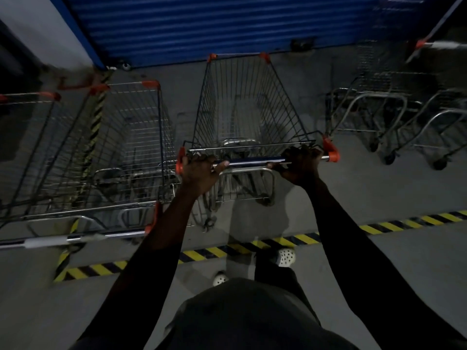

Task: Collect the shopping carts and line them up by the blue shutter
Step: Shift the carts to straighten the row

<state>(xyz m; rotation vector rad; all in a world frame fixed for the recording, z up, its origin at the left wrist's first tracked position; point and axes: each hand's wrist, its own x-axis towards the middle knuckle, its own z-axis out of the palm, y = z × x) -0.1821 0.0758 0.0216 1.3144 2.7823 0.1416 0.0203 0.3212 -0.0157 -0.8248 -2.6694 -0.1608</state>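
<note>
Bare left hand (199,173), right hand (302,164) grip tubular handle (252,160) of wire cart (242,102).

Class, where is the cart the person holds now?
In the head view, the held cart stands at centre, nose toward the blue shutter, between the parked cart on its left and the nested carts on its right.

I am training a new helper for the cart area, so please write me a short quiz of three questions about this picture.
1. True or false: the left hand and the right hand both grip the handle of the middle cart.
2. The middle cart faces: A) the blue shutter B) a glass door C) a staircase.
3. Fill in: the floor tape is striped yellow and ____.
Key: 1 true; 2 A; 3 black.
</note>
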